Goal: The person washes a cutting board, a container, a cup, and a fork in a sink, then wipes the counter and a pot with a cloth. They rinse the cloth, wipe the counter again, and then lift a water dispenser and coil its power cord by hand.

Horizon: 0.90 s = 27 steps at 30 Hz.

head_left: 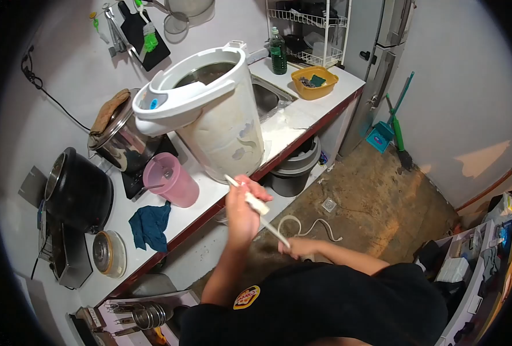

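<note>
A white cord (274, 230) runs between my two hands, with a thicker white block (256, 203) on it. My left hand (243, 209) is closed around the cord at that block, just in front of the counter edge. Lower and to the right, my right hand (297, 248) grips the cord near my shirt. A loose loop of the cord hangs beyond it toward the floor. Close behind my left hand stands a large white electric hot-water pot (224, 130) on the counter, its top open and metal inside. Neither hand touches the pot.
On the counter (201, 199) are a pink pitcher (171, 180), a blue cloth (151, 226), a steel pot (123, 135), a black pot (78, 190), a sink (265, 99) and a yellow basin (314, 83). Below stands a grey bin (293, 173). Shelves (469, 288) flank me on the right.
</note>
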Motion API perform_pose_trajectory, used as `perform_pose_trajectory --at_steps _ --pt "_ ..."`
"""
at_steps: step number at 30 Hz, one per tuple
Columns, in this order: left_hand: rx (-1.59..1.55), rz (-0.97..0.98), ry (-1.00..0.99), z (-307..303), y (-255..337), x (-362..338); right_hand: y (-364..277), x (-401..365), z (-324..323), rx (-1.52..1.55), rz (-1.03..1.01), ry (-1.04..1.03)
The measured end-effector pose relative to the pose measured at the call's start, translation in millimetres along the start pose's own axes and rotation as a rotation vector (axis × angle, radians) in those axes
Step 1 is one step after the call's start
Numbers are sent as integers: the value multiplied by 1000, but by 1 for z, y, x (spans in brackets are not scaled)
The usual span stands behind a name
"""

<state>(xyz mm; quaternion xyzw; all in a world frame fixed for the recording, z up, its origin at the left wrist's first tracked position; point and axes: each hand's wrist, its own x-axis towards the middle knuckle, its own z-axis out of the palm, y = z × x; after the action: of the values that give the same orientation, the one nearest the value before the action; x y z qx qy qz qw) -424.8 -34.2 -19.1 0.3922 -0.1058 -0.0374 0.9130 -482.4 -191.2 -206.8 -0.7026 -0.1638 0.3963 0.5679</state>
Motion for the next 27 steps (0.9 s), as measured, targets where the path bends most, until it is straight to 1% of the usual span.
perform_pose_trajectory --at_steps 1,2,3,4,5,6,7,9,10,11,12,13,15,16,17,18,19,20,21,23,24,25,26,27 --pt "285 -3 40 -16 -19 -4 -36 -17 19 -128 176 -101" --pt "727 91 -35 -39 -42 -15 -53 -26 23 -257 71 -56" --pt "927 15 -82 -73 -73 -35 -67 -36 19 -386 -33 -8" --pt "957 -188 -289 -97 -85 -57 -80 -46 11 -517 -139 47" --pt "1007 -172 -471 -106 -93 -77 -92 -57 3 -562 -120 102" --pt "589 -522 -519 -100 -87 -92 -102 -64 -3 -569 -105 118" --pt "567 -683 -493 -95 -91 -102 -108 -69 -7 -578 -87 131" --pt "270 -882 -470 -84 -86 -101 -104 -68 -13 -537 -122 309" --pt "-29 -1084 -529 -81 -78 -96 -99 -64 -15 -512 -138 394" --pt "-340 -1279 -576 -77 -69 -91 -86 -54 -15 -425 -130 557" --pt "-539 -1371 -609 -67 -57 -88 -64 -38 -17 -336 -116 719" --pt "-965 -1311 -826 -63 -61 -88 -42 -27 -17 -247 -98 880" --pt "-1203 -1028 -897 -33 -40 -79 3 -1 5 341 -239 931" --pt "-1240 -904 -806 -26 -29 -72 17 0 22 224 -139 851" --pt "-1263 -776 -715 -22 -17 -63 50 2 37 89 -90 665" --pt "-1040 -545 -632 -20 -3 -52 49 -8 60 162 96 464" --pt "-814 -321 -542 -21 10 -44 93 -3 78 -183 141 447" --pt "-640 -238 -360 -30 15 -35 63 -21 85 -454 146 310" --pt "-468 -151 -181 -39 10 -27 45 -35 81 -500 85 300" --pt "466 -99 139 -69 -37 -29 19 -63 75 -570 -34 275" --pt "821 -105 -27 -102 -71 -40 -10 -79 65 -599 -98 316" --pt "1209 -105 -327 -100 -78 -59 -41 -94 47 -630 -164 364" --pt "913 -607 -449 -98 -95 -73 -65 -108 31 -744 -252 469" --pt "627 -739 -604 -102 -118 -90 -81 -119 13 -863 -337 582"
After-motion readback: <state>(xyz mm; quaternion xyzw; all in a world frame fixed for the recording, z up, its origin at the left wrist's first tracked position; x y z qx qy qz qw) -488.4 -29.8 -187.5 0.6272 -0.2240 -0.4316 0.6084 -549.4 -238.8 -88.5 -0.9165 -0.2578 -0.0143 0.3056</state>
